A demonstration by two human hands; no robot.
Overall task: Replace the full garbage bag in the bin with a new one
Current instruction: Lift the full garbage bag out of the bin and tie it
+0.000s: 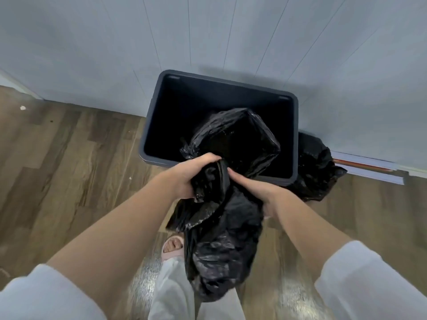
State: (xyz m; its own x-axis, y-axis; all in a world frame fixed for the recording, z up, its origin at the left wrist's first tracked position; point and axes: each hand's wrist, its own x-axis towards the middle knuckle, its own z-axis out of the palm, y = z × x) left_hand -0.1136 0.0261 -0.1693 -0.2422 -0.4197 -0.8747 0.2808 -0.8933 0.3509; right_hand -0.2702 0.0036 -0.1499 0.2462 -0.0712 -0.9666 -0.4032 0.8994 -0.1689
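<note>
A dark grey rectangular bin (147, 125) stands on the floor against the wall, with a dark inside. I hold a new black garbage bag (233, 144) over its near edge. The bag's mouth is spread partly open above the bin, and the rest of the bag hangs down in front of my legs. My left hand (189, 174) grips bunched plastic at the mouth's near left. My right hand (261, 190) is closed on the plastic just to the right of it. A filled black garbage bag (316, 165) sits on the floor at the bin's right side.
Wooden floor (69, 158) spreads out to the left and right of the bin. A grey panelled wall (208, 38) rises behind it. A pale board with a red strip (369, 169) lies along the wall base on the right. My foot in a pink slipper (172, 248) is below the bag.
</note>
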